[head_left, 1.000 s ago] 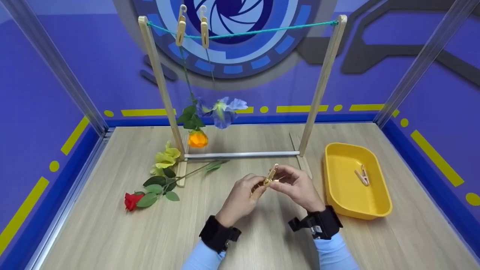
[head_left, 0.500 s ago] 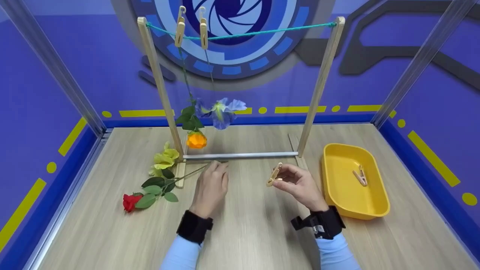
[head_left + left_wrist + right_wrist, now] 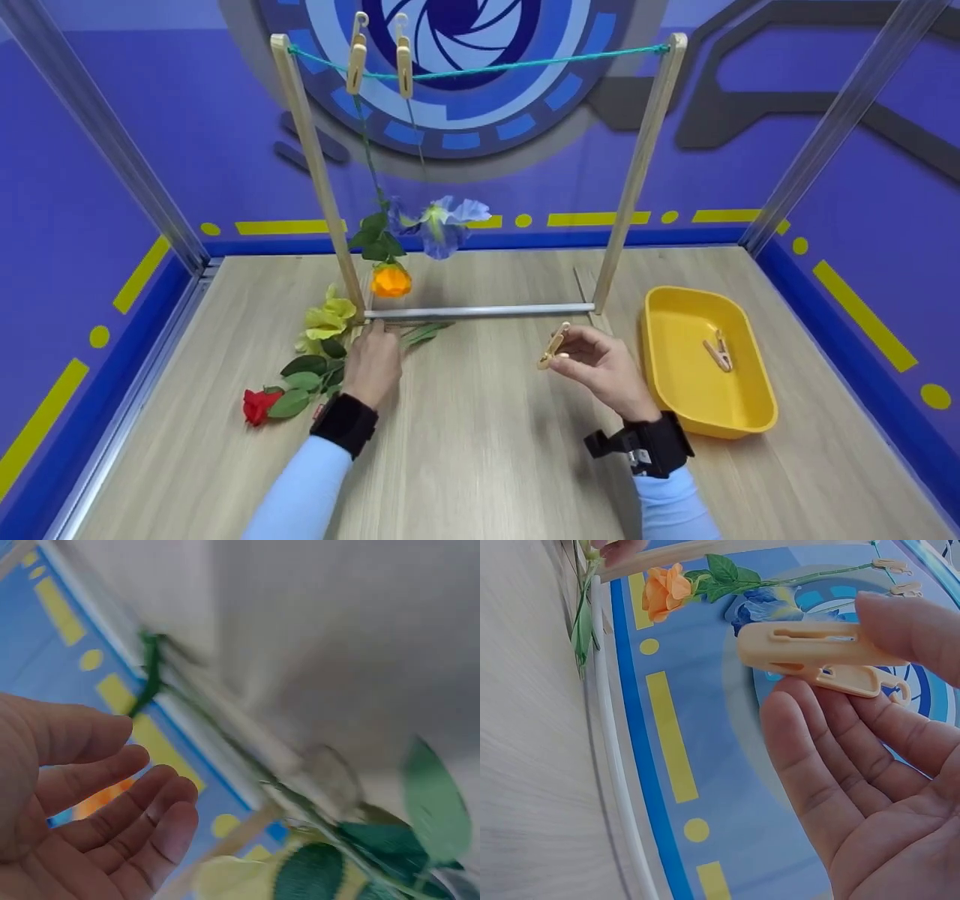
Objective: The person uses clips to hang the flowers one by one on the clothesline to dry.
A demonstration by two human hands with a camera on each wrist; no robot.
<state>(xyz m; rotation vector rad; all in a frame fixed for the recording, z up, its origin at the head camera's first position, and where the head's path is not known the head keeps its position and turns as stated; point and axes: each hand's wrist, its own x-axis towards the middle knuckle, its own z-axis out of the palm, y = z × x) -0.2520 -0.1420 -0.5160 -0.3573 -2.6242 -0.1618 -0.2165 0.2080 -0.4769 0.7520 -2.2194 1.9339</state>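
Note:
My right hand (image 3: 604, 371) pinches a beige plastic clothespin (image 3: 802, 643) with a hooked end between thumb and fingers, raised over the table. My left hand (image 3: 373, 364) is over the stems by the rack's left foot. In the left wrist view its fingers (image 3: 169, 832) are loosely bent with nothing between them, beside a green stem (image 3: 247, 761). A red rose (image 3: 260, 406) with dark leaves lies on the table at the left, its stem partly hidden under the left hand. A yellow flower (image 3: 328, 319) lies just behind it.
A wooden rack (image 3: 637, 172) carries a green string (image 3: 525, 64). Two clothespins (image 3: 356, 67) on it hold an orange flower (image 3: 391, 280) and a blue flower (image 3: 444, 225) head down. At the right stands a yellow tray (image 3: 651, 360) with a clothespin (image 3: 720, 352) inside.
My left hand has left the clothespin and moved left to the flower stems. The right hand keeps the clothespin in nearly the same place.

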